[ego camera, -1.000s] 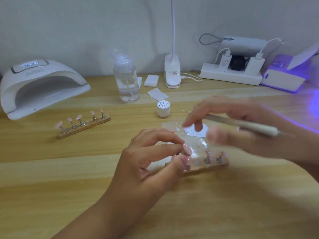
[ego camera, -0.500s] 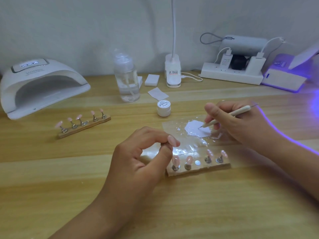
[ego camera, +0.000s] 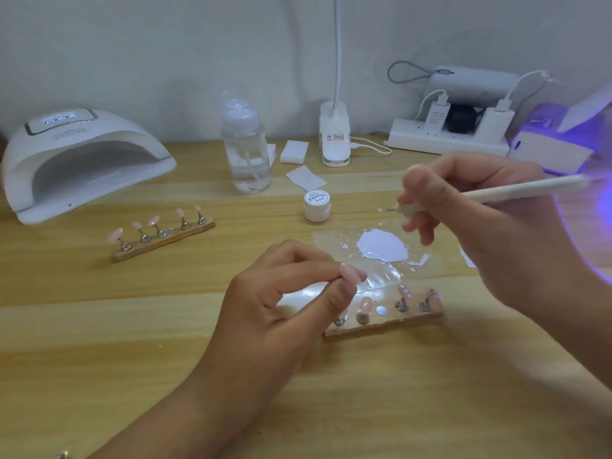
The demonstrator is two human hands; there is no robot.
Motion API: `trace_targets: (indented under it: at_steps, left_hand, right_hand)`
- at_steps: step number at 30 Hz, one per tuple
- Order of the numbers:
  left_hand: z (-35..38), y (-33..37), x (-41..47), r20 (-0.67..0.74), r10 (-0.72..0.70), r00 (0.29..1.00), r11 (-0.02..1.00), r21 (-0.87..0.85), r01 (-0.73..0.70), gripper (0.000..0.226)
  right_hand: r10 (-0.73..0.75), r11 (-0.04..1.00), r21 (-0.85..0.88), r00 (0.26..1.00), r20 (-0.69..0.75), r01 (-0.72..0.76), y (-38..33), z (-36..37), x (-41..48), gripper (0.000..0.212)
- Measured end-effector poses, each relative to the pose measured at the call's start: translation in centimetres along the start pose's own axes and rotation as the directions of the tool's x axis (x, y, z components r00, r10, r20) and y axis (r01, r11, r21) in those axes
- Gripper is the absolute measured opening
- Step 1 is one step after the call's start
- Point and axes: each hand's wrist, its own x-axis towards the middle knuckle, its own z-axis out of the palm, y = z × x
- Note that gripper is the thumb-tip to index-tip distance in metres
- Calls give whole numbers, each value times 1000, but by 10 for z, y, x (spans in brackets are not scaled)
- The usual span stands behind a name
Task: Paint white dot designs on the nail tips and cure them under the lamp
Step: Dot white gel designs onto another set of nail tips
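Where the wooden table (ego camera: 132,359) meets the wall at far left, cure lamp (ego camera: 82,160): white dome, mouth open towards us, display glowing on top.
Far holder (ego camera: 162,235): wooden strip just in front of that lamp, five pink tips standing on it in a row.
Pump bottle (ego camera: 246,150): clear, upright, back of the table, well apart from the action.
Left hand (ego camera: 284,313): here it is, centre stage, thumb and forefinger pinching a pink nail tip (ego camera: 352,271), other fingers curled under.
Nail tip: held up over the left end of the near holder; how it is mounted, hidden by the fingers.
Jar (ego camera: 317,205): small, white, lid on, just behind the clear film.
Clear film (ego camera: 381,270): flat on the table, a blob of white paint (ego camera: 382,245) spread on it, stray flecks around.
Near holder (ego camera: 384,321): touching the film's front edge, pink tips on stands, one bare metal disc in the middle slot.
Right hand (ego camera: 480,220): fingers wrapped round the dotting pen (ego camera: 516,190), lifted above the paint.
Dotting pen: nearly level, point aimed left, clear of the film, something whitish at its tip.
Power strip (ego camera: 447,140): against the wall, chargers plugged in.
Second lamp (ego camera: 556,144): far right, throwing purple light across the table.
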Motion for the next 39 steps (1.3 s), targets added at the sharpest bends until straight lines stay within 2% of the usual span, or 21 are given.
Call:
trace_targets:
  at_steps: [5,14,28,39]
  left_hand:
    - [2,-1,-1,41,17,999,1000,-17,-16,13]
    - [2,-1,-1,93,65,994,998,-4,-65,14]
    - [2,4,-1,96,87,992,994,51,-92,12]
    - [2,4,-1,103,87,991,992,83,-95,13]
  right_hand:
    - [-20,990,141,1000,-13,21,-16,20,-17,43]
    - [-24,979,201,999,46,14,-16,34,-31,31]
    - [14,988,156,998,57,-23,-15,37,-32,38]
    - [20,992,122,997,73,-29,-15,37,-32,36]
